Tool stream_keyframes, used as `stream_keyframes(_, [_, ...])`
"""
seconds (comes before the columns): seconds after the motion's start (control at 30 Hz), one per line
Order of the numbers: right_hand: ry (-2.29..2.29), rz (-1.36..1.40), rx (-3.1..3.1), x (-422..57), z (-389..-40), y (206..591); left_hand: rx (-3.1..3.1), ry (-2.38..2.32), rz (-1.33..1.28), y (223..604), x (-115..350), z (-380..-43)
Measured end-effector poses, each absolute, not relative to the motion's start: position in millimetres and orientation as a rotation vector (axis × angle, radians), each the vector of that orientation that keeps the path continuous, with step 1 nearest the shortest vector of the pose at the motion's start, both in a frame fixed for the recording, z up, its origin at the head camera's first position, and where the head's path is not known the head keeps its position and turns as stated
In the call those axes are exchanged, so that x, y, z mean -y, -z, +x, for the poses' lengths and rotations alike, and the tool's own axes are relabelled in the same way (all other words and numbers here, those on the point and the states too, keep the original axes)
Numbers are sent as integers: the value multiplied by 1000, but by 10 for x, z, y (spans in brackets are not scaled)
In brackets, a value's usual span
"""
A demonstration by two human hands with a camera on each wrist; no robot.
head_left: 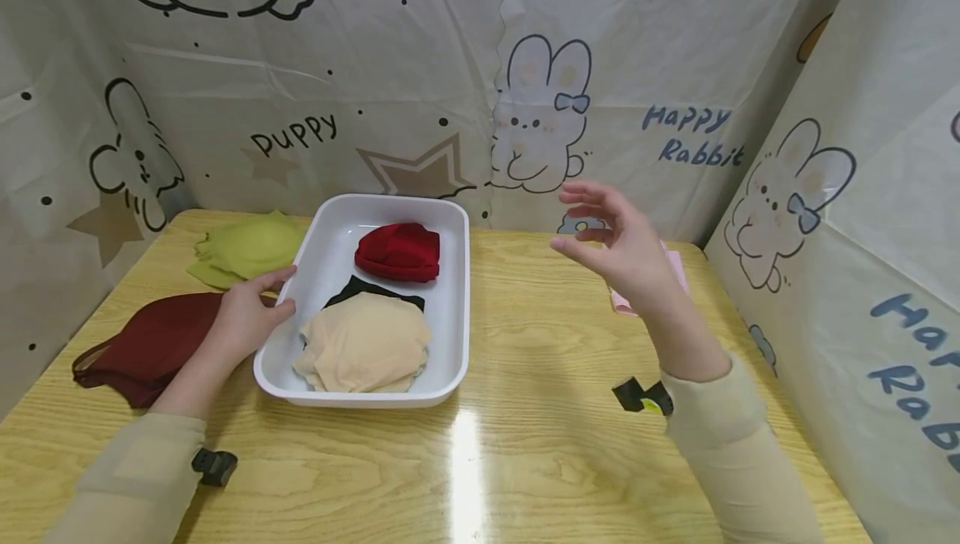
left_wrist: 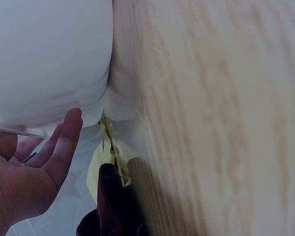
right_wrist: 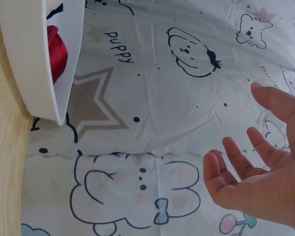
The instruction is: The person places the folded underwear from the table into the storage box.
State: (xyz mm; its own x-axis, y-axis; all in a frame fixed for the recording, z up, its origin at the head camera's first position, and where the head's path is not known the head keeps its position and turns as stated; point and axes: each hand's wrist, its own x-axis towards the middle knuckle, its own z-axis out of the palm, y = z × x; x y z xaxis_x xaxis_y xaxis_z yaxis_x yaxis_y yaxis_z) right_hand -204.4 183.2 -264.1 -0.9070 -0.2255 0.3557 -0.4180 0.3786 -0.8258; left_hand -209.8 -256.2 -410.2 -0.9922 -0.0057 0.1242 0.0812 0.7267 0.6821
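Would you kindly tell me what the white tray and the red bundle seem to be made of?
White tray: probably smooth, glossy plastic, given its rounded rim and soft reflections. Red bundle: likely soft fabric, slightly satiny, judging by its folds; fibre unclear.

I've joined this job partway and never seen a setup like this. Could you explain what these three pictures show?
There is no machine here: these are a person's bare hands. The wide picture comes from a camera on the head, looking forward and down; the other two come from wrist cameras, left and right.

On the wooden table stands a white tray. Inside are a red bra and a beige bra lying over a black garment. Left of it lie a lime-green bra and a maroon bra.

The left hand touches the tray's left side. The right hand is raised and holds nothing.
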Motion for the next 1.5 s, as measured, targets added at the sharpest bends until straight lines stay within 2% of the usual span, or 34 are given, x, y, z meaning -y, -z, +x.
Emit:
stream_keyframes(0.87, [-1675,298,2120,-2389,-2132,2911,2813,1146,-62,4086,2558,-2082])
stream_keyframes(1.5, [-1579,28,2050,-2768,-2390,3224,2810,1142,-58,4101,2565,-2092])
